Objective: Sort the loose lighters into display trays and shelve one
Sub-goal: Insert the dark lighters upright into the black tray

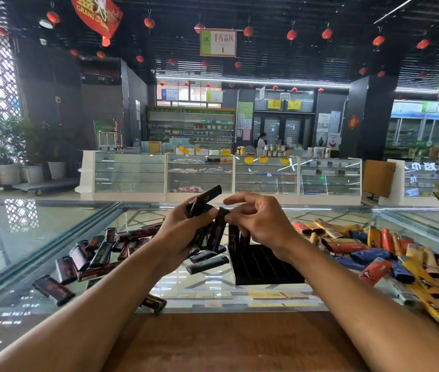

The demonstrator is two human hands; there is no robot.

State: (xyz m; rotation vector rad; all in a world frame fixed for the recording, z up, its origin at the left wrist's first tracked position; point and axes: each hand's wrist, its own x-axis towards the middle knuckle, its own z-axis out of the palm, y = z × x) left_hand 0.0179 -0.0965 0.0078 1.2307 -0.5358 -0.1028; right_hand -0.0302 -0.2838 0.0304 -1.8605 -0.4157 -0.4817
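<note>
Passing one dark lighter (218,232) between the hands risks spilling the bundle (205,201) or toppling the upright lighters (234,237) in the black tray (266,267). The left hand (180,232) curls round the bundle; the right hand (264,224) pinches the single lighter's top. Tray at 6 o'clock; loose dark lighters (97,251) at 8 o'clock and coloured lighters (360,248) at 4 o'clock on the glass bench (38,237)

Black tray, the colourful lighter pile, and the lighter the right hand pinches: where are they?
black tray (265,264): head view, its bare slotted top.
colourful lighter pile (347,247): head view, a red lighter in it.
pinched lighter (218,230): head view, its dark body.
</note>
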